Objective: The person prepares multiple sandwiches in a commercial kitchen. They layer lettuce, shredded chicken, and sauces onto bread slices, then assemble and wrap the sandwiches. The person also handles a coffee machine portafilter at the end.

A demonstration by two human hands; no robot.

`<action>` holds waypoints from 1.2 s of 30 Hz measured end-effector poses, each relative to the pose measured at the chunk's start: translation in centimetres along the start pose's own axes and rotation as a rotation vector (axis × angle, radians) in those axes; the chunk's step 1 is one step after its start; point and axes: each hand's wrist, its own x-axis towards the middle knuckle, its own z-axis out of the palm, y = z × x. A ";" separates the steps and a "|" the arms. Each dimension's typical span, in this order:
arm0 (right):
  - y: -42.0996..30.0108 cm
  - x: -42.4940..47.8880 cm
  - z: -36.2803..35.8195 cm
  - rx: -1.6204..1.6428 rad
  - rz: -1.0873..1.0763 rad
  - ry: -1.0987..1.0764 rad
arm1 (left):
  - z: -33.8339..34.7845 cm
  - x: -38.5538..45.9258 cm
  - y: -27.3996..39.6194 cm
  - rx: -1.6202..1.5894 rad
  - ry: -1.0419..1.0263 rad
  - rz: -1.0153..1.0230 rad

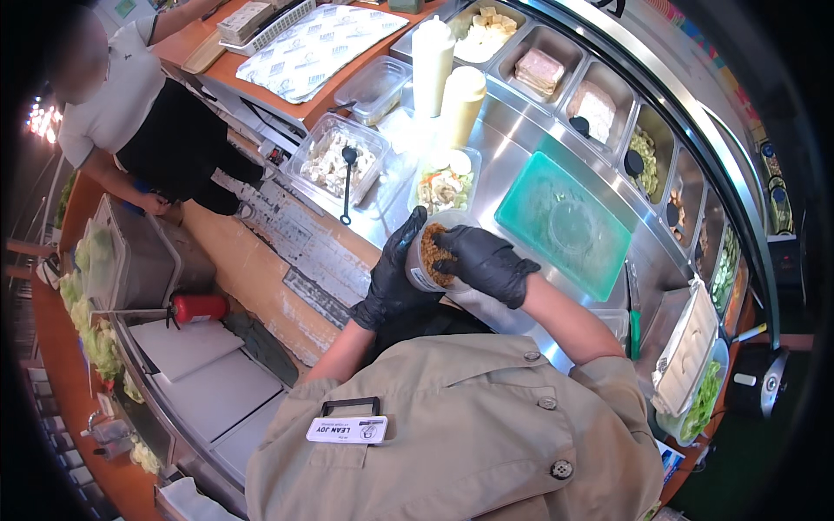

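Black gloves cover both hands. My left hand holds a round clear plastic tub of brown crumbly food, tilted with its mouth to the right. The fingers of my right hand reach into the tub, touching the crumbs; whether they pinch any is hidden. Just beyond the tub, a clear plastic container of salad stands on the steel counter, with egg-like white pieces at its far end. Left of it is a larger tub of creamy chopped food with a black spoon across it. Two squeeze bottles stand behind the salad.
A green cutting board lies to the right, near a green-handled knife. Steel food pans line the back and right under a curved glass guard. Printed paper sheets lie at the back left. Another person stands at the left.
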 end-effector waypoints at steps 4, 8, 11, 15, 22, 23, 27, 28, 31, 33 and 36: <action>0.6 2.2 2.0 0.024 -0.104 -0.065 | 0.4 0.1 -1.7 -0.023 0.078 0.084; 1.1 4.2 1.8 0.037 -0.088 -0.122 | 0.0 0.2 -1.6 -0.018 0.034 -0.090; 2.8 5.2 2.2 0.173 -0.102 -0.025 | 0.3 0.1 -2.6 -0.111 0.108 -0.159; 3.8 6.8 -0.1 0.808 0.120 0.038 | 0.5 -0.4 -4.8 -0.170 0.189 -0.194; 8.6 8.9 -1.3 0.216 0.136 0.207 | -0.2 -2.7 -7.1 -0.232 0.181 -0.352; 9.4 9.2 -0.6 0.191 0.113 0.204 | -0.2 -3.1 -7.3 -0.229 0.195 -0.350; 8.5 10.2 0.9 0.043 0.051 0.221 | -0.7 -4.4 -6.9 -0.226 0.283 -0.336; 8.5 10.6 1.3 0.060 0.067 0.213 | -1.0 -4.4 -6.5 -0.183 0.290 -0.336; 7.8 11.9 0.2 -0.021 0.097 0.151 | -1.5 -4.6 -5.6 -0.136 0.314 -0.354; 8.7 12.5 -0.1 -0.116 0.096 0.126 | -1.5 -5.1 -5.5 -0.216 0.339 -0.389; 9.3 12.8 -1.0 -0.119 0.040 0.164 | -1.4 -5.5 -5.7 -0.222 0.364 -0.375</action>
